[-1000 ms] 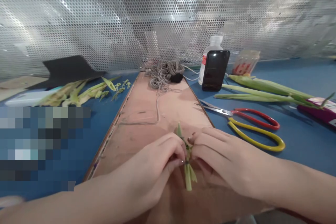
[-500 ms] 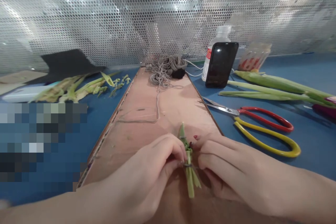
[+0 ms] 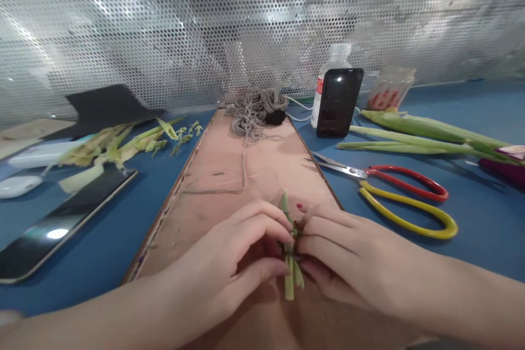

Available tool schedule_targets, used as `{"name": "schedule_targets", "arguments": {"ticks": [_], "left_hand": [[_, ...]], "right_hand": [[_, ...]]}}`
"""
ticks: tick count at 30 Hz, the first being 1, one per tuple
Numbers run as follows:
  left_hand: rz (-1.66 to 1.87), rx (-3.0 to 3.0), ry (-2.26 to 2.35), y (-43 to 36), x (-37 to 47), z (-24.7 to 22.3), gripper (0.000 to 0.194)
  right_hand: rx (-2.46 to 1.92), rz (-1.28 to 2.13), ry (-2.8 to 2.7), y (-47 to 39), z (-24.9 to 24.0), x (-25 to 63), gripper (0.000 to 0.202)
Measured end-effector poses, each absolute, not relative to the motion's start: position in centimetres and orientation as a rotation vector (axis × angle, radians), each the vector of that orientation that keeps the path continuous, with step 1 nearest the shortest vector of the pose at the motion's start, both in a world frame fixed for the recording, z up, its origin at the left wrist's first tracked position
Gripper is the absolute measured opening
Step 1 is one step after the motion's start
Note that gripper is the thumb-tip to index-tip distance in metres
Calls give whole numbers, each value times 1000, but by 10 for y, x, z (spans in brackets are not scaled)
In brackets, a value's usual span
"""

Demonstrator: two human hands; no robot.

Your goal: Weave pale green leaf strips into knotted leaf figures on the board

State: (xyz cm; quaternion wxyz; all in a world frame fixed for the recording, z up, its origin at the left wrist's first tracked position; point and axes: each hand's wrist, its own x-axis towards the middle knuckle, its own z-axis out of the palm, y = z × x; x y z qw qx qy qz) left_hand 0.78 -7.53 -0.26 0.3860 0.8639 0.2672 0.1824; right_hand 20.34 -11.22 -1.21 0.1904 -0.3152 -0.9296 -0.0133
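Note:
A small bundle of green stems (image 3: 289,281) lies over the cardboard in front of me, its leafy tip pointing away. Something dark is wrapped around its middle, partly covered by my fingers. From the left, my left hand (image 3: 240,254) curls around the bundle, with fingertips at its middle and the thumb lower beside the stems. My right hand (image 3: 348,251) is closed at the bundle's right side, its fingers bent and pressed together against it. The right fingertips are partly hidden.
Red-and-yellow-handled scissors (image 3: 361,174) lie right of the cardboard strip (image 3: 213,219). Tangled grey cord (image 3: 254,112) sits at its far end. A phone (image 3: 339,104) leans on a bottle (image 3: 339,53); another phone (image 3: 61,224) lies left. Leaves (image 3: 110,145) and long green stalks (image 3: 418,128) flank the cardboard.
My left thumb has moved down and away from the fingers, opening a wider gap. My right fingers have come closer over the bundle's middle. The view has shifted slightly.

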Motion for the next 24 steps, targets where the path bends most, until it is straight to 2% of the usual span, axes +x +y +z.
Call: {"name": "schedule_targets", "arguments": {"ticks": [8, 15, 24], "left_hand": [[500, 2048, 789, -72, 16, -6, 6], [527, 2069, 763, -72, 16, -5, 11], [521, 2114, 786, -73, 14, -8, 16]], "right_hand": [[-894, -52, -2615, -113, -15, 202, 19], [-920, 10, -2670, -113, -8, 201, 10], [-904, -44, -2615, -112, -13, 201, 12]]}}
